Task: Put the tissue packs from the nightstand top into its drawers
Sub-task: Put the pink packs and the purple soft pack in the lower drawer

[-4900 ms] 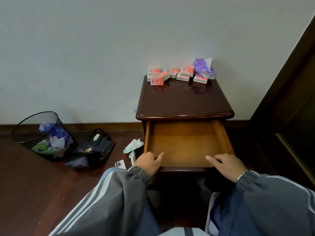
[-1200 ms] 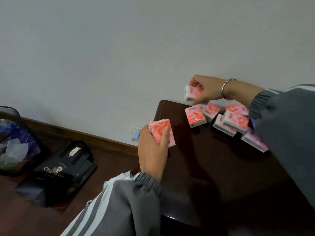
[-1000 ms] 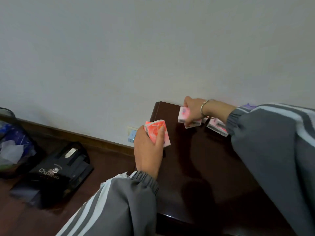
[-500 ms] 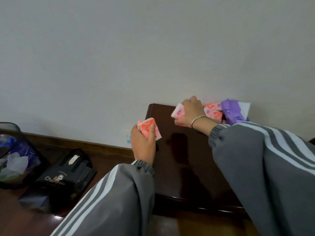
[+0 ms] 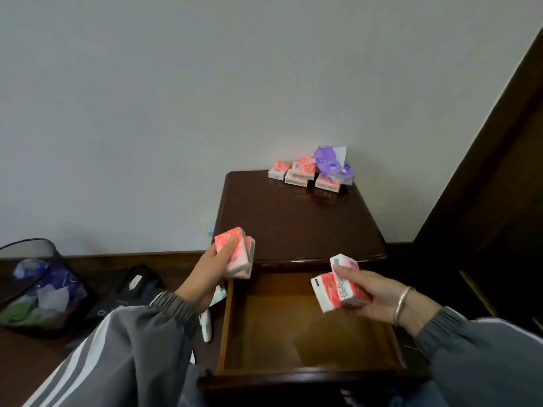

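Head view, largest first: nightstand (image 5: 296, 221) filling centre frame, top drawer (image 5: 308, 327) pulled open below it, showing bare wood, nothing placed yet. Left hand (image 5: 211, 271) at centre left closing around pink tissue packs (image 5: 235, 255), seemingly two, hovering beside the drawer's left edge. Right hand (image 5: 370, 292) at centre right gripping two more packs (image 5: 338, 284) above the drawer. Remaining packs (image 5: 296, 173) clustering at the nightstand's back edge in upper centre, touching a purple opened pack (image 5: 333, 165). Judging progress as early: dropping four in next, several left. Wastebasket (image 5: 38, 286) and black bag (image 5: 129, 292) sitting lower left, obstructing nothing.
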`<state>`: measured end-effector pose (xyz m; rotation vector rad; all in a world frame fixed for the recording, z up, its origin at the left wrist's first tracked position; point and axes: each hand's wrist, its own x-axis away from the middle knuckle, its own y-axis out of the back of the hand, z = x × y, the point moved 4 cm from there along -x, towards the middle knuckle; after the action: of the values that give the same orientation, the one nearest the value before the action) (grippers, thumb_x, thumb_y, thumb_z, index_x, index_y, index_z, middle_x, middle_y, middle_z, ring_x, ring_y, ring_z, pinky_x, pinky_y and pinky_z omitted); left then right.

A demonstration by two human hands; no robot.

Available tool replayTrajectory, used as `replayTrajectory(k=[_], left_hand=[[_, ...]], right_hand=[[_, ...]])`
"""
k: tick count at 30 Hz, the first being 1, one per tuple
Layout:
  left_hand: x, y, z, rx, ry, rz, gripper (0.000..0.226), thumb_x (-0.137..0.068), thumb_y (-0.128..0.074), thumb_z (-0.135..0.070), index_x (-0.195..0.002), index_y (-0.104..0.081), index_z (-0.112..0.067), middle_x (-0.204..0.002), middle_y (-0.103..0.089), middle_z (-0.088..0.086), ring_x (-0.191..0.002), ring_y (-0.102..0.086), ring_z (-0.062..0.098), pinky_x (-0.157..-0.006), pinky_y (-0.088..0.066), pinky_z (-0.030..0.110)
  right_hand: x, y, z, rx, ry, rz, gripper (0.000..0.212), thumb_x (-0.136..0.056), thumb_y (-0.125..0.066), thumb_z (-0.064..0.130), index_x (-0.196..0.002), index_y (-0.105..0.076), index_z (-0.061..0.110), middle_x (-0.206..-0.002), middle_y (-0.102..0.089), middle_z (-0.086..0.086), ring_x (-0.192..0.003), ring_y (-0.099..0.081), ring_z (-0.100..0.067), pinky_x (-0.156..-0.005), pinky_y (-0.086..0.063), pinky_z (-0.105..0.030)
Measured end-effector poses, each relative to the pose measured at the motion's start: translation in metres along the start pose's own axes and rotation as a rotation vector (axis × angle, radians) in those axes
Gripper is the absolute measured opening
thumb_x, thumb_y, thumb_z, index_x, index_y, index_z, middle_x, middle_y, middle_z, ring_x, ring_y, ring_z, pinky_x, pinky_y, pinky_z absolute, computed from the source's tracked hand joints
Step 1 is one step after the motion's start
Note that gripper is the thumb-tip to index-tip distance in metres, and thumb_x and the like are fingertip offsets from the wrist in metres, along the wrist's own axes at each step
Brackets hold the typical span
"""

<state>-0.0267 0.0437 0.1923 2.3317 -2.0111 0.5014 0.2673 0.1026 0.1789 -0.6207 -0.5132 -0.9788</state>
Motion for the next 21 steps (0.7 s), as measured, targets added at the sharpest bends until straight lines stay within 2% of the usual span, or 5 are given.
replayTrajectory(k=[4, 8, 12, 16, 21], left_hand=[[0.036, -0.017, 0.052, -0.212, 0.249, 0.023, 0.053, -0.084, -0.060, -0.053, -0.120, -0.059, -0.014, -0.110, -0.072, 0.010, -0.102, -0.068, 0.026, -0.092, -0.053, 0.040], [0.033, -0.028, 0.089, -0.431, 0.317, 0.000, 0.058, -0.090, -0.055, -0.048, -0.124, -0.054, -0.001, -0.112, -0.069, 0.016, -0.095, -0.068, 0.028, -0.084, -0.055, 0.041], [0.020, -0.039, 0.119, -0.858, 0.321, -0.036, 0.063, -0.089, -0.051, -0.056, -0.129, -0.042, -0.007, -0.112, -0.064, 0.010, -0.093, -0.067, 0.022, -0.083, -0.057, 0.036], [0.012, -0.036, 0.147, -1.206, 0.414, 0.041, 0.074, -0.086, -0.051, -0.061, -0.136, -0.035, -0.009, -0.134, -0.045, 0.016, -0.117, -0.054, 0.030, -0.102, -0.044, 0.042], [0.006, -0.035, 0.129, -1.570, 0.046, 0.150, 0.078, -0.087, -0.055, -0.054, -0.150, -0.018, -0.028, -0.155, -0.015, 0.006, -0.138, -0.032, 0.032, -0.111, -0.035, 0.046]], right_hand=[[0.004, 0.010, -0.057, -0.138, -0.038, 0.016, 0.079, -0.049, -0.087, 0.040, -0.116, -0.059, 0.009, -0.104, -0.071, -0.018, -0.094, -0.070, -0.031, -0.074, -0.057, -0.043], [0.000, 0.017, -0.082, -0.243, -0.021, -0.006, 0.078, -0.048, -0.085, 0.045, -0.113, -0.057, 0.012, -0.101, -0.072, -0.018, -0.097, -0.068, -0.034, -0.078, -0.056, -0.050], [-0.009, 0.026, -0.092, -0.264, 0.037, -0.113, 0.062, -0.052, -0.078, 0.050, -0.101, -0.058, 0.018, -0.099, -0.071, -0.013, -0.095, -0.065, -0.029, -0.069, -0.052, -0.043], [-0.021, 0.032, -0.101, -0.309, 0.097, -0.130, 0.057, -0.059, -0.075, 0.050, -0.105, -0.056, 0.023, -0.111, -0.066, -0.011, -0.105, -0.060, -0.028, -0.077, -0.048, -0.041], [-0.032, 0.037, -0.104, -0.249, 0.137, -0.140, 0.063, -0.055, -0.076, 0.053, -0.109, -0.058, 0.025, -0.107, -0.070, -0.006, -0.103, -0.063, -0.024, -0.069, -0.048, -0.034]])
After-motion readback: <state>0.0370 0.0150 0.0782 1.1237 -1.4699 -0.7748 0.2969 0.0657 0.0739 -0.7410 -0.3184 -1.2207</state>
